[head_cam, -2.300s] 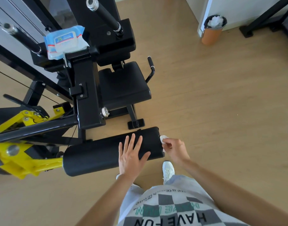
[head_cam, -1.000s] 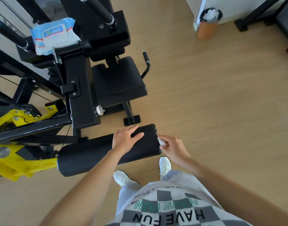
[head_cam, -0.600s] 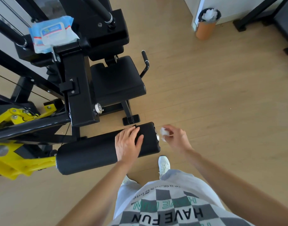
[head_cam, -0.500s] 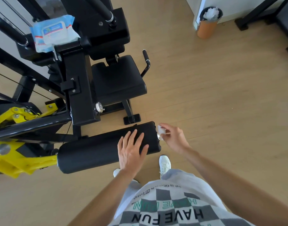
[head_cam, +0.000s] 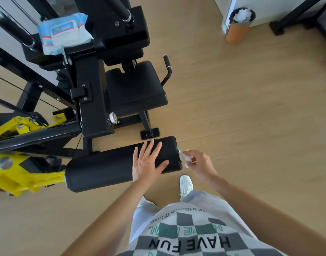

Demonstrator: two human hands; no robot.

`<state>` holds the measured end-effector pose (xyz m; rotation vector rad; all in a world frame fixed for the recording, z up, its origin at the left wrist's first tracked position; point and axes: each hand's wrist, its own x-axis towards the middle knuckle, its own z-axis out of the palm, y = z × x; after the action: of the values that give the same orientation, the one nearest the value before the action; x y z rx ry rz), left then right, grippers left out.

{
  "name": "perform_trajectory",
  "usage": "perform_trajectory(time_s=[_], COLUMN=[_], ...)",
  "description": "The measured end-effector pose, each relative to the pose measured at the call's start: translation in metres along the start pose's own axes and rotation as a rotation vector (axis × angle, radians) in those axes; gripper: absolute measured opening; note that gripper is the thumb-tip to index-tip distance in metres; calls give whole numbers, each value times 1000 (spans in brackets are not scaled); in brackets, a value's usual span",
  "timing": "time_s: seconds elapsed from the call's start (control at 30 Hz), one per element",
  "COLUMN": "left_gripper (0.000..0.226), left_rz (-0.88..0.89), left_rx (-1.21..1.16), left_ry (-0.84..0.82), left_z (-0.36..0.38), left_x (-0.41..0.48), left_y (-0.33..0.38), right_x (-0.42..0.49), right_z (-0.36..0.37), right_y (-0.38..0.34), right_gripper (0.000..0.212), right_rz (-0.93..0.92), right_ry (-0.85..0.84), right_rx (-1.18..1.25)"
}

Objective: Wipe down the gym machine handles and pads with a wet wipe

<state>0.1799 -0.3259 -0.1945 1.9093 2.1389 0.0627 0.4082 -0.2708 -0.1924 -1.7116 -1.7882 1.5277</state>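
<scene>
Atop roller pad (head_cam: 103, 169), left hand (head_cam: 145, 163) flat; at its end edge, wet wipe (head_cam: 187, 158) pinched in right hand (head_cam: 201, 166), perhaps touching.

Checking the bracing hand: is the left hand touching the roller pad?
Touching. The head view shows the left hand flat, fingers spread, on the roller pad.

Your right hand (head_cam: 199, 166) pinches the wet wipe (head_cam: 187, 158), and its fingers cover most of the wipe, so how it is folded cannot be judged. Your left hand (head_cam: 146, 161) lies flat on the roller pad (head_cam: 103, 169) and hides the surface beneath the palm; the pad's underside faces away. The yellow frame (head_cam: 20, 174) is cut by the left edge, the upper handle bar (head_cam: 121, 8) by the top edge. Print on the wipes pack (head_cam: 63, 32) is too small to read. The bin (head_cam: 236, 32) holds white material that cannot be identified. The second machine (head_cam: 298, 14) at top right lies largely out of frame.
</scene>
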Motion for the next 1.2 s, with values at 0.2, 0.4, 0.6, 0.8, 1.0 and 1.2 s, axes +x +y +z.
perform_trajectory(time_s=[0.2, 0.4, 0.6, 0.8, 1.0, 1.2], left_gripper=[79, 72, 70, 69, 64, 61], left_rz=[-10, -19, -7, 2, 16, -8], left_rx=[6, -37, -38, -1, -12, -81], left_ry=[-95, -210, -212, -208, -217, -287], left_z=[-11, -22, -24, -25, -28, -34], left_x=[14, 30, 39, 45, 54, 66], left_y=[-3, -5, -9, -10, -11, -12], right_x=[10, -4, -6, 7, -2, -6], right_z=[3, 12, 6, 1, 14, -2], right_y=[-23, -6, 5, -19, -14, 2], right_gripper=[49, 48, 38, 52, 46, 22], right_rz=[-125, -92, -41, -34, -83, 6], right_ry=[-2, 14, -42, 37, 25, -39], right_rx=[57, -21, -34, 85, 57, -72])
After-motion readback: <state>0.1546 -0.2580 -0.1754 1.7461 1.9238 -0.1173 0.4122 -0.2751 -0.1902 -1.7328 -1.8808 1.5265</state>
